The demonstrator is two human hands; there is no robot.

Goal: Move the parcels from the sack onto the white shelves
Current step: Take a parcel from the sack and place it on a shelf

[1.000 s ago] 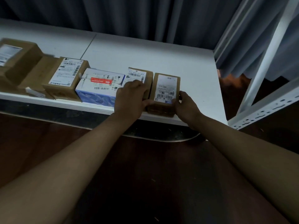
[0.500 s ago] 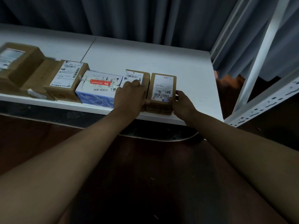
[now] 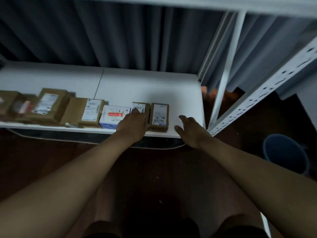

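A row of parcels lies along the front edge of the white shelf [image 3: 145, 86], running from the left edge of the frame to just right of centre. The rightmost brown parcel [image 3: 159, 116] lies flat, label up, touching a second brown parcel [image 3: 139, 107] on its left; next left is a blue-and-white box [image 3: 113, 115]. The left hand [image 3: 133, 124] rests on the second parcel, fingers laid over it, not clearly curled in a grip. The right hand [image 3: 190, 129] hovers just right of the rightmost parcel, apart from it, fingers spread and holding nothing. A blue bucket [image 3: 284, 152] stands at lower right.
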